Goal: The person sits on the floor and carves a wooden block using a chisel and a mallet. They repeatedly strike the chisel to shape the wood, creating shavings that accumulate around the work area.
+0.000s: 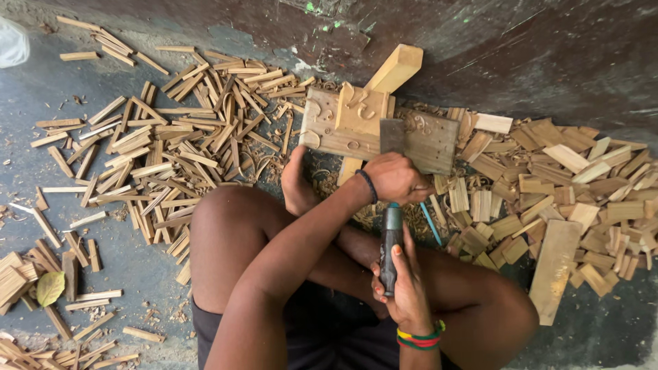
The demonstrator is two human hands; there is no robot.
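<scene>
Near my body, my right hand (pixel 406 288) is closed around the dark handle of a cleaver (pixel 392 205), gripping it low. The flat blade points away from me and rests on the wooden block (pixel 425 140). Above it, my left hand (pixel 394 177) is curled shut, its fingers pinching a small wood piece that I can hardly see, just beside the blade. This is the danger, I think: if the blade slips or the piece tips over, the edge can meet my left fingers. My bare foot (pixel 296 185) also lies just in front of the block, so a glancing cut could reach it. Farther out, loose wood strips (pixel 171 144) and cut blocks (pixel 582 185) cover the floor; the block may rock on such chips.
</scene>
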